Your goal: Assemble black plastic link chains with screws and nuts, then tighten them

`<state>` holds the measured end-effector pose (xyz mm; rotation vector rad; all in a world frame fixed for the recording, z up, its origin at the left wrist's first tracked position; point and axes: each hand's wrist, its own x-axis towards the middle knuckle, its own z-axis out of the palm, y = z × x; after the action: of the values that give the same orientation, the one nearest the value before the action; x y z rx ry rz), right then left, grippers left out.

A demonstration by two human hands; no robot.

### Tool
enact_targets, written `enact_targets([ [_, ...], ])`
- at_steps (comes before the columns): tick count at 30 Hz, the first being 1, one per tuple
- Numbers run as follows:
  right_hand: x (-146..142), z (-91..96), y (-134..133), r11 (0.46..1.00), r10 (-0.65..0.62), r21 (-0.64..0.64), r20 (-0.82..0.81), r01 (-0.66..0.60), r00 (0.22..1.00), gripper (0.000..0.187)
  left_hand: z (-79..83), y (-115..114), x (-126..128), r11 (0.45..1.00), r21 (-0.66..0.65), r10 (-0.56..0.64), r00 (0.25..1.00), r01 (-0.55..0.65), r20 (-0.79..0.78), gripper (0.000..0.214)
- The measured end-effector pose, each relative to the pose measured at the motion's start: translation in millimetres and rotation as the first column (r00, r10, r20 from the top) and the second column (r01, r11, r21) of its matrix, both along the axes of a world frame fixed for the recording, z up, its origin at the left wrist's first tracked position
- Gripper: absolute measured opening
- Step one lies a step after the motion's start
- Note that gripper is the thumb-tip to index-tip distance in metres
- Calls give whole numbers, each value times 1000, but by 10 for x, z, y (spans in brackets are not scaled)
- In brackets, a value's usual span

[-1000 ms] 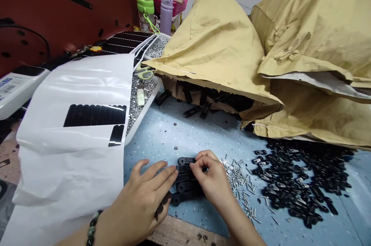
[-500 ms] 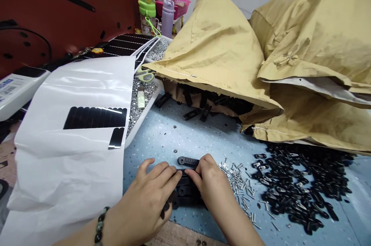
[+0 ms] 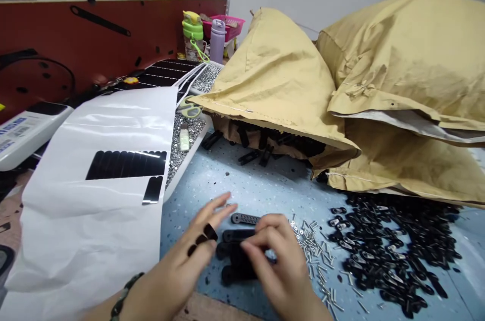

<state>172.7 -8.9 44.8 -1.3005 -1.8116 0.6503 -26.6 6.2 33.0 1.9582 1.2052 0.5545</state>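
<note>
My left hand (image 3: pixel 176 265) is raised at the left of several black bar-shaped parts (image 3: pixel 235 275), its fingers stretched out and apart. Small black rounded stickers (image 3: pixel 210 231) lie on its fingers, seemingly stuck there. My right hand (image 3: pixel 282 265) is over the right end of the bars, with thumb and fingertips brought together; whatever is between them I cannot make out. Behind the bars lies a dark grey part with a patterned face (image 3: pixel 245 218). To the left, a white backing sheet (image 3: pixel 106 230) carries a row of black stickers (image 3: pixel 127 165).
Silver rivets or pins (image 3: pixel 316 250) lie right of my hand, beside a heap of black parts (image 3: pixel 394 255). Yellow sacks (image 3: pixel 276 68) stand behind; one spills black parts. A tray of small metal pieces (image 3: pixel 185 162), scissors (image 3: pixel 189 108) and bottles (image 3: pixel 217 41) are at the back left.
My left hand has lifted off the bars and moved left, its fingers spreading and showing the black stickers. My right hand has drawn slightly nearer, uncovering the bars. The view has tilted up.
</note>
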Motion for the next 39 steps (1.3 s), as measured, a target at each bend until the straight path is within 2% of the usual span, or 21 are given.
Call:
enact_targets([
  [2, 117, -91, 64, 967, -168, -208, -100, 145, 981, 17, -32, 22, 3, 996, 84, 48, 996, -42, -69, 51],
  [4, 208, -209, 150, 903, -286, -371, -143, 217, 947, 22, -85, 46, 38, 975, 215, -14, 983, 54, -185, 52],
  [6, 246, -322, 230, 871, -330, -430, -160, 236, 930, 25, -146, 59, 91, 928, 316, -104, 952, 197, -288, 52],
  [9, 225, -423, 297, 866, -361, -421, -152, 271, 920, 25, -209, 57, 152, 880, 378, -144, 919, 288, -366, 53],
  [16, 183, -437, 295, 866, -388, -404, -173, 294, 905, 27, -207, 44, 167, 854, 421, -128, 908, 306, -399, 57],
  [22, 181, -472, 277, 853, -407, -439, -221, 283, 886, 26, -191, 44, 176, 861, 402, -135, 901, 313, -413, 56],
  [28, 176, -437, 274, 870, -382, -397, -171, 292, 908, 25, -204, 44, 168, 864, 377, -160, 892, 334, -422, 58],
  [35, 190, -459, 274, 885, -360, -360, -131, 294, 924, 26, -169, 50, 178, 863, 414, -131, 921, 288, -367, 50],
  [39, 179, -466, 259, 897, -333, -324, -50, 300, 941, 24, -157, 68, 225, 864, 435, -109, 937, 254, -331, 44],
])
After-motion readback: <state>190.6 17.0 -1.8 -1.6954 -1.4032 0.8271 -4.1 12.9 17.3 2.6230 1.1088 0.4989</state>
